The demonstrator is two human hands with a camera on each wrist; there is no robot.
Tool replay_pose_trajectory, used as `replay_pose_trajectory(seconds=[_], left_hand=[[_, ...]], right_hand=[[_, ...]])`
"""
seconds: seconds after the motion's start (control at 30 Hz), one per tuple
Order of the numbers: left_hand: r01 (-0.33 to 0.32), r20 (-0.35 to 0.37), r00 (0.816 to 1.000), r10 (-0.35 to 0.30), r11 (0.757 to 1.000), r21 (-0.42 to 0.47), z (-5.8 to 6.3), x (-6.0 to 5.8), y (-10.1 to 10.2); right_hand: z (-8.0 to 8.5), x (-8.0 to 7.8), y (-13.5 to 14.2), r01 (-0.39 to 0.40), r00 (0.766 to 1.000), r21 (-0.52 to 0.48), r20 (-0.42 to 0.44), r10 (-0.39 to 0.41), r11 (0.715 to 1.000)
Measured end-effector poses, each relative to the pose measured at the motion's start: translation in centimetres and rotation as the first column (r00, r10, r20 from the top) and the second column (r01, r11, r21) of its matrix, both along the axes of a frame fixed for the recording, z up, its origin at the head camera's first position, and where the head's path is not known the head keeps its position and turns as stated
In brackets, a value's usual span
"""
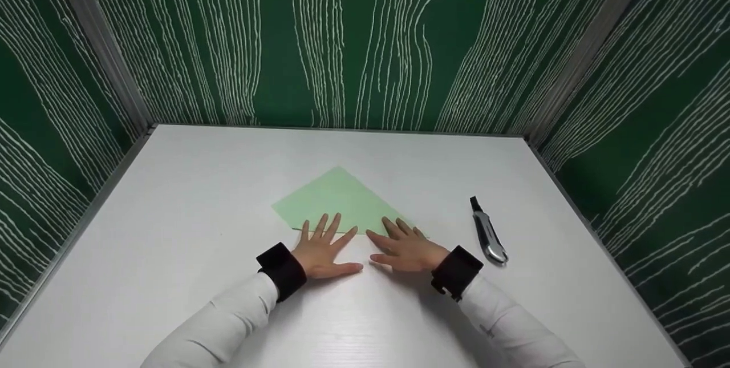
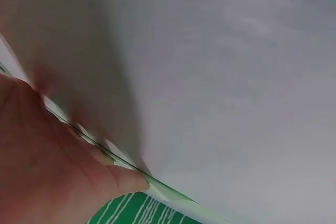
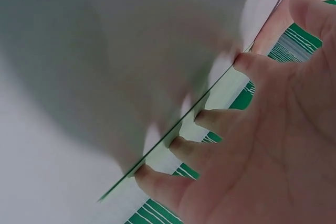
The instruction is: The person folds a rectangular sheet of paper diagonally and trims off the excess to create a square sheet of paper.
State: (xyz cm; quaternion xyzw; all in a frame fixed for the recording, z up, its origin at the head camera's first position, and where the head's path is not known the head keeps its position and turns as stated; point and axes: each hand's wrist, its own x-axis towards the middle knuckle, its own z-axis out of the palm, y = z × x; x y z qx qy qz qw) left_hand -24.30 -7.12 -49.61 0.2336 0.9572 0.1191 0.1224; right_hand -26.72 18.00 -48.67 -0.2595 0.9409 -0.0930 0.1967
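Note:
A light green sheet of paper [image 1: 342, 197], folded along its near edge, lies on the white table with a corner pointing away from me. My left hand [image 1: 325, 251] is spread over the left part of that near edge, fingertips on the paper and thumb stretched inward. Over the right part, my right hand [image 1: 408, 248] also lies with extended fingers. In the right wrist view, the fingertips of the right hand [image 3: 273, 140] touch the paper [image 3: 220, 95] along its edge. The left wrist view shows the left hand [image 2: 58, 166] at the paper's edge [image 2: 168, 192].
A grey and black utility knife [image 1: 489, 237] lies on the white table [image 1: 199, 185] to the right of the right hand. Green panels with wavy white lines [image 1: 365, 43] stand behind the table and at both sides.

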Motion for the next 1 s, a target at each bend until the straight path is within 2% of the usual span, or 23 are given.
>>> replay_pose_trajectory(seconds=[0.3,0.47,0.63,1.0], left_hand=[[-0.014,-0.025,1.0,0.014,1.0,0.017,0.2,0.4,-2.1],[-0.019,-0.016,1.0,0.019,0.999,0.027,0.2,0.8,-3.4],[-0.046,-0.017,0.999,0.047,0.997,0.059,0.3,1.4,-4.4],[-0.118,-0.048,0.992,0.121,0.992,0.051,-0.3,1.6,-7.0]], right_hand=[[0.4,0.1,0.3,0.002,1.0,-0.049,0.006,-0.002,0.999],[0.3,0.1,0.2,0.003,1.0,-0.048,0.003,-0.003,0.999],[0.2,0.1,0.2,0.002,1.0,-0.048,0.011,-0.002,0.999],[0.4,0.0,0.4,-0.008,0.999,-0.06,0.04,0.011,0.998]])
